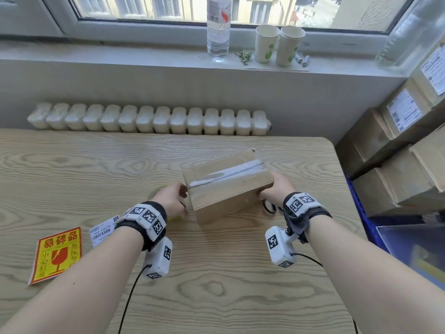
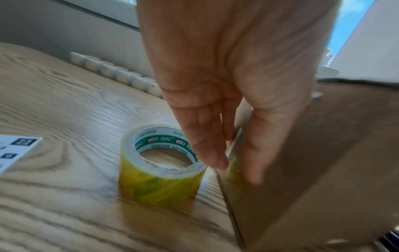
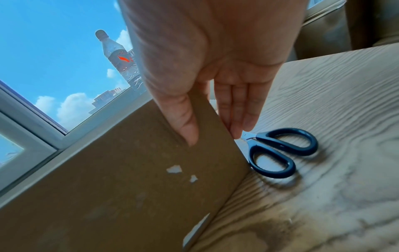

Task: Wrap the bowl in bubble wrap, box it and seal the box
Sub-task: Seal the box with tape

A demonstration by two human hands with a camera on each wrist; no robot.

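Observation:
A closed brown cardboard box (image 1: 228, 186) sits slantwise on the wooden table (image 1: 216, 285), with a strip of clear tape along its top seam. My left hand (image 1: 175, 197) holds its left near corner, thumb on the front face and fingers on the end face (image 2: 237, 170). My right hand (image 1: 272, 189) grips the right near corner the same way (image 3: 213, 138). The box (image 2: 313, 170) (image 3: 118, 179) fills much of both wrist views. No bowl or bubble wrap shows.
A yellow-green tape roll (image 2: 159, 184) stands just left of the box. Blue-handled scissors (image 3: 280, 151) lie at its right end. A red and yellow fragile sticker (image 1: 57, 255) and a white label (image 1: 103, 231) lie near left. Stacked cartons (image 1: 397, 153) stand beyond the table's right edge.

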